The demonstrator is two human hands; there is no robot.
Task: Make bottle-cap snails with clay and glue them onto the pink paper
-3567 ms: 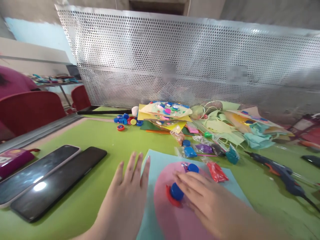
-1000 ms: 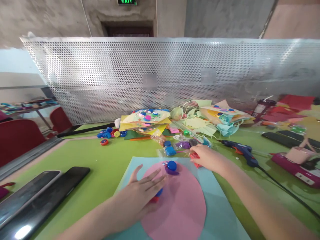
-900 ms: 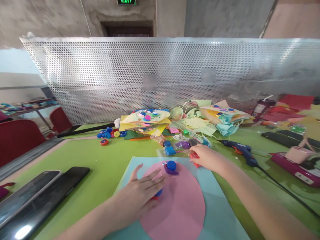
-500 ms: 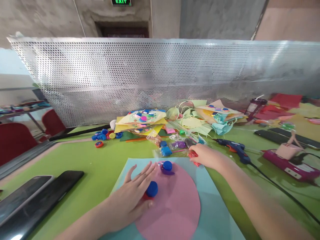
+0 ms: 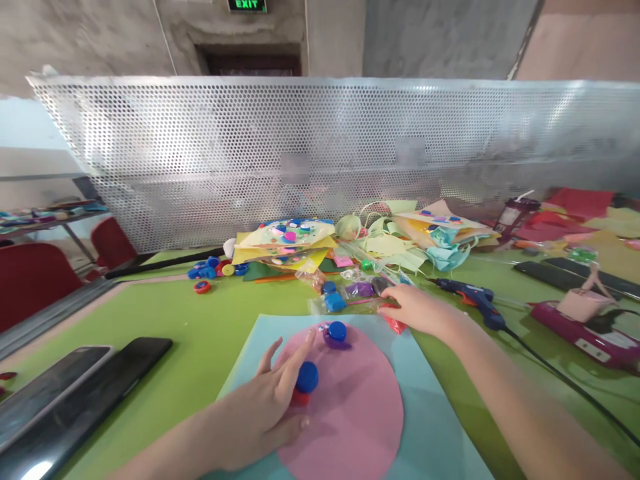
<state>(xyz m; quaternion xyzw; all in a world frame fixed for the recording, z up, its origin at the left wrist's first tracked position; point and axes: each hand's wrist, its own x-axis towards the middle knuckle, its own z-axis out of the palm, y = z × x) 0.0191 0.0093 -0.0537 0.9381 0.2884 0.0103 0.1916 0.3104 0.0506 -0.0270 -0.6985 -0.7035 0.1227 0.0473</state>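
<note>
Presently, the near blue cap is flanked by the left hand, its grip released; leftward, room on the bench is bounded by two phones. At the blue sheet's far right corner, the red packet is touched by the right hand; whether pinched cannot be told. Seemingly packet handling is underway; a sure pinch is called for. Beyond, room is narrowed by plastic bags.

Closed off at the back by a perforated metal screen, patchy with glare, behind a green table. Backed above by a rough grey wall, broken by a dark recess under a lit green exit sign and turning pinkish at the far right. Furnished at the left with red chairs and, beyond, a thin-legged side table.
</note>
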